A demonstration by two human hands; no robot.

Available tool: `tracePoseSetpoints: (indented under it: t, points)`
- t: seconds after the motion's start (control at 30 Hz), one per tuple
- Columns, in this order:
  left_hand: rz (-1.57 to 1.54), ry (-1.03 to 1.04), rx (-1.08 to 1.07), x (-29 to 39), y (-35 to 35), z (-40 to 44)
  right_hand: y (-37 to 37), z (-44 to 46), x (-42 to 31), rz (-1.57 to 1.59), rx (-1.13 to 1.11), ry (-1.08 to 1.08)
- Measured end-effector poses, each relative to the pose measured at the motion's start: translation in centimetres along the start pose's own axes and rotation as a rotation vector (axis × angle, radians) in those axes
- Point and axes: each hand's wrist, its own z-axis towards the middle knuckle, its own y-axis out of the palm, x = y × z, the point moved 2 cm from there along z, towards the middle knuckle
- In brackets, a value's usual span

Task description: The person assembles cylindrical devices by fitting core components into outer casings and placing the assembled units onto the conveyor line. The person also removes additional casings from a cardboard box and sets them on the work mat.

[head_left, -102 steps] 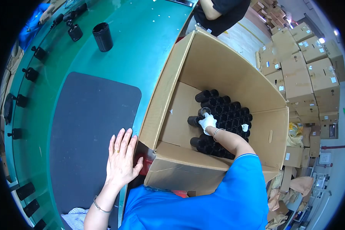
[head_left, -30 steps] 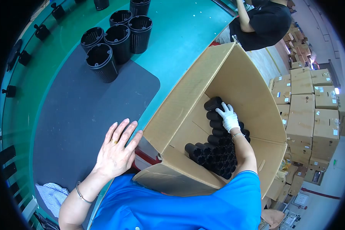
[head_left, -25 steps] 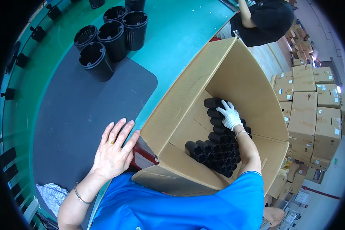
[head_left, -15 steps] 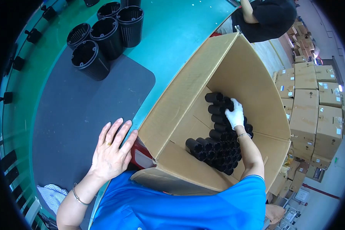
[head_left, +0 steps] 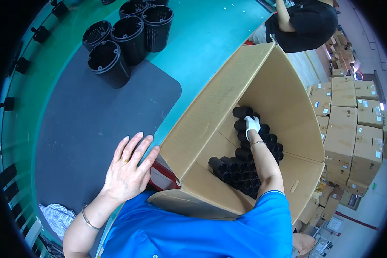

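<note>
Step, as I read it: working through the black, plastic-looking cylinders point(head_left: 242, 112), which sit in packed rows on the floor of the deep brown cardboard box point(head_left: 288, 99). Right hand point(head_left: 252, 123), in a white glove, is down among them toward the far end of the group, fingers bent over the rows. Whether it has closed on one I cannot tell; glove and dark parts hide the contact. Left hand point(head_left: 129, 170), bare, fingers spread and gripping nothing, is over the table-side edge of the flat dark-grey mat point(head_left: 94, 112).

Next move, my judgement: it calls for a firm hold on a single cylinder and a pull along its own axis, since close neighbours could be dragged along.

Edges: the tall cardboard table-side wall point(head_left: 219, 99) stands between the cylinders and the smooth green tabletop point(head_left: 202, 51), so I'd count its rim as the main obstacle for any carry across. Bare box floor shows on that side of the rows. Near the wearer's blue shirt point(head_left: 193, 232), a brown flap point(head_left: 198, 202) angles outward. Black, round, open-topped cups point(head_left: 112, 69) cluster at the mat's far end; mat surface shows between them and the left hand.
</note>
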Motion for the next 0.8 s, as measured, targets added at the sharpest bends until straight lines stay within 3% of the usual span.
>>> tracePoseSetpoints:
  t: [0.47, 0.77, 0.8]
  points:
    - [-0.013, -0.013, -0.017, -0.3, -0.1, -0.2, -1.4, 2.0, -1.2, 0.122, -0.133, -0.207]
    - [-0.021, -0.009, -0.017, -0.3, 0.1, -0.2, -5.3, -0.5, 3.3, 0.173, -0.179, -0.296]
    - [-0.018, -0.007, -0.014, -0.3, 0.1, -0.2, -5.7, -1.0, 3.4, 0.032, -0.155, -0.438]
